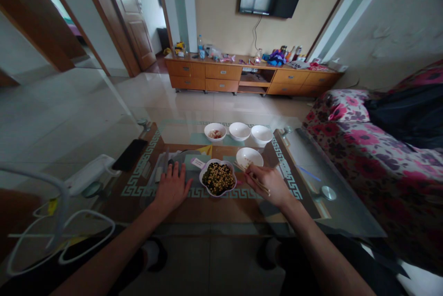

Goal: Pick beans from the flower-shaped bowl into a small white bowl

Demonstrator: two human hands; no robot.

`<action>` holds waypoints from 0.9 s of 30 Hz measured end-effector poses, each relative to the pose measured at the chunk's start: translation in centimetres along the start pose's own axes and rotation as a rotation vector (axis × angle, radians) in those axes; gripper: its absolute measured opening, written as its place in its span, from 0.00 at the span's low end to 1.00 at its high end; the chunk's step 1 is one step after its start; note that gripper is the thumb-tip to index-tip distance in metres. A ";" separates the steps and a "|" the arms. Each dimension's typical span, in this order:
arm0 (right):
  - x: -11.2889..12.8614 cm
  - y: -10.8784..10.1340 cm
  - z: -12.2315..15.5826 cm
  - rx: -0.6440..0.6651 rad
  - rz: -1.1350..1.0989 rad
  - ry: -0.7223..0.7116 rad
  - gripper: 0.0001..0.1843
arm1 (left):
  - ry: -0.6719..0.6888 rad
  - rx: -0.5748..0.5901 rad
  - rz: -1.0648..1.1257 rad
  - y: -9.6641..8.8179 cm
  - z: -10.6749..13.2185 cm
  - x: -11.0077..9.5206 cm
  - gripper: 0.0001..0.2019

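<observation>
A scalloped bowl (pixel 218 178) full of mixed yellow and dark beans stands on the glass table (pixel 346 213) between my hands. My left hand (pixel 172 187) lies flat on the glass just left of it, fingers spread, holding nothing. My right hand (pixel 269 183) is closed on a pair of chopsticks (pixel 249 173), whose tips point left toward a small white bowl (pixel 249 157) behind the bean bowl. Three more white bowls sit in a row further back: the left one (pixel 215 131) holds a few reddish bits, the middle one (pixel 239 131) and the right one (pixel 261 134) look empty.
A black phone (pixel 129 154) lies at the table's left edge beside a white object (pixel 89 174). A floral sofa (pixel 377 157) runs along the right. White tubing (pixel 62 236) is at the lower left. A wooden TV cabinet (pixel 249 76) stands at the far wall.
</observation>
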State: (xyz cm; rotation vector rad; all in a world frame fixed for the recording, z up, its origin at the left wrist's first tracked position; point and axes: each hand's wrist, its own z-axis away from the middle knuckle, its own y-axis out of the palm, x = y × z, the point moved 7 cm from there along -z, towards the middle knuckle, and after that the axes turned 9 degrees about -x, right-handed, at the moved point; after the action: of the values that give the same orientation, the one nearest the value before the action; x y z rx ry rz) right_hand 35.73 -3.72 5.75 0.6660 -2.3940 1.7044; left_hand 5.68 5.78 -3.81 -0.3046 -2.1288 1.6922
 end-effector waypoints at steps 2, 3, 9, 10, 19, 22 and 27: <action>-2.0 -1.7 0.0 -0.071 0.026 0.110 0.12 | -0.002 0.001 -0.002 0.0 0.0 0.0 0.34; -3.2 -2.5 0.0 -0.101 0.029 0.170 0.13 | -0.003 0.001 0.001 0.0 0.0 0.0 0.34; -7.0 -3.6 0.1 -0.090 -0.056 0.295 0.14 | 0.002 0.001 0.020 -0.2 0.0 -0.1 0.34; -7.0 -3.3 0.0 -0.068 -0.051 0.293 0.14 | 0.003 0.004 0.018 -0.2 -0.1 -0.1 0.34; -6.3 -1.8 -0.4 0.137 0.189 0.303 0.08 | -0.006 0.012 0.017 -0.2 0.0 -0.1 0.33; -6.3 -1.5 -0.6 0.154 0.169 0.290 0.07 | -0.026 0.004 0.057 -0.2 0.0 0.0 0.33; -6.4 -1.5 -0.7 0.152 0.150 0.268 0.07 | -0.024 0.008 0.052 0.1 -0.1 0.1 0.34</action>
State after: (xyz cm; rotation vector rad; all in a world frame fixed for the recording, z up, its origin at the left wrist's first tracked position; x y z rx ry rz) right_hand 41.93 -1.68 5.04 0.2582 -2.1932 1.9113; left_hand 5.63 5.90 -3.86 -0.3415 -2.1478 1.7416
